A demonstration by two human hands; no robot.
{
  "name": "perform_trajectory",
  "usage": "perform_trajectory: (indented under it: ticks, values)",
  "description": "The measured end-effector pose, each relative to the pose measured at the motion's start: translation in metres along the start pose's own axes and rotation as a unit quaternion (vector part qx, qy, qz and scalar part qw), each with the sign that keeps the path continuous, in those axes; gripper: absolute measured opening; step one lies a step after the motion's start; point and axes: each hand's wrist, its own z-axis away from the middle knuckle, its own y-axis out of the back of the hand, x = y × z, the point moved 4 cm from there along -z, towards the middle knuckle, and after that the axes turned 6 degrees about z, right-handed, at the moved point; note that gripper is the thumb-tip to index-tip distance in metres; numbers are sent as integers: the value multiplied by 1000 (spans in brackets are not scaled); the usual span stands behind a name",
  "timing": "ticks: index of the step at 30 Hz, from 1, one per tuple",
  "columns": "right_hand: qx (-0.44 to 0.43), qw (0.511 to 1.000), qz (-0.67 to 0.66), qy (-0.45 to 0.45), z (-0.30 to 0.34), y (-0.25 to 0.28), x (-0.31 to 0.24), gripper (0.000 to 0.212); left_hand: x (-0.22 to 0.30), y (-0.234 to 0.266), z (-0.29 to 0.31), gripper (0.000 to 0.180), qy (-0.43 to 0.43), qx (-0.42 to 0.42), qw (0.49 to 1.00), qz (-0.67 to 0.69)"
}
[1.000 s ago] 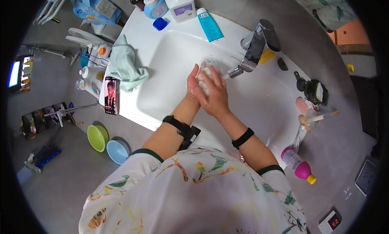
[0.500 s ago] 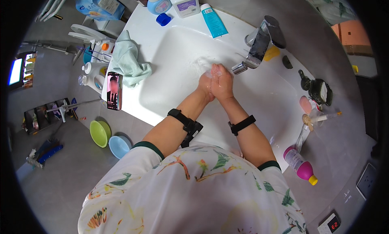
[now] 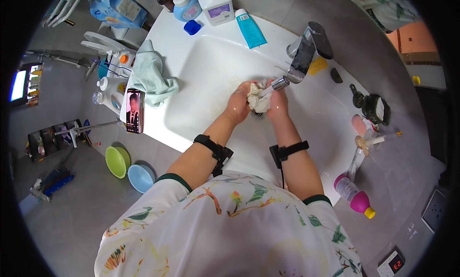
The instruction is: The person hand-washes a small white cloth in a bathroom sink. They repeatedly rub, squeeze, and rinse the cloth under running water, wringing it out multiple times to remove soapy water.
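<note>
Two hands over the white basin (image 3: 191,85), one wad of wet-looking cream cloth (image 3: 258,103) between them. Cloth sits right below the tip of the chrome faucet (image 3: 303,61), thin stream running onto it.

Left hand (image 3: 237,102): fingers curled in on the cloth's left side, gripping it. Right hand (image 3: 279,102): same on the right side, some fingers hidden by the faucet tip and cloth, so can't tell exactly how far they close. Drain (image 3: 257,113) partly visible just under the cloth.

Both wrists carry a black strap (image 3: 289,151).

White table around the basin: mint towel (image 3: 152,75) bunched at left, phone (image 3: 135,111) just beside it, screen lit. Far edge: teal tube (image 3: 250,30), white pump bottle (image 3: 216,8), blue cap (image 3: 192,27). Right side: pink bottle (image 3: 354,196), yellow cap, lying tilted. Green bowl (image 3: 118,162) and light-blue bowl (image 3: 141,177) on the floor, lower left.
</note>
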Motion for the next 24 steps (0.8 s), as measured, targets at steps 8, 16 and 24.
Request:
perform_trajectory:
  ticks: [8, 16, 24]
  values:
    - [-19, 748, 527, 403, 60, -66, -36, 30, -27, 16, -22, 30, 1, -155, 987, 34]
    - [21, 802, 468, 370, 42, -50, -10, 27, 6, 12, -12, 30, 87, -49, 971, 216]
    - [112, 965, 238, 12, -18, -3, -3, 27, -25, 2, -14, 28, 150, 112, 982, -24]
